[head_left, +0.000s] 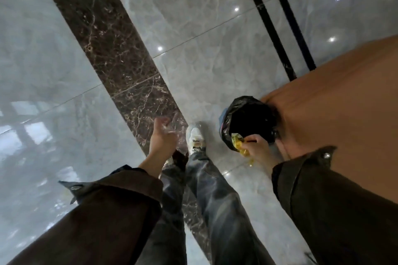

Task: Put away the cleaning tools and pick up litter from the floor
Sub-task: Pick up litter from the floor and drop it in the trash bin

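Note:
My right hand (257, 148) is shut on a crumpled yellow wrapper (239, 144), held at the near rim of a small bin lined with a black bag (247, 120). The bin stands on the floor against a brown wooden surface. My left hand (161, 137) hangs over the dark marble strip, its fingers loosely curled around a piece of clear, thin plastic film (174, 127) that is blurred and hard to make out.
Glossy grey marble floor (204, 38) crossed by a dark brown marble strip (112, 45). A brown wooden panel (344, 103) fills the right side. Two black lines (277, 28) run across the floor at the top right. My legs and a white shoe (195, 136) are below.

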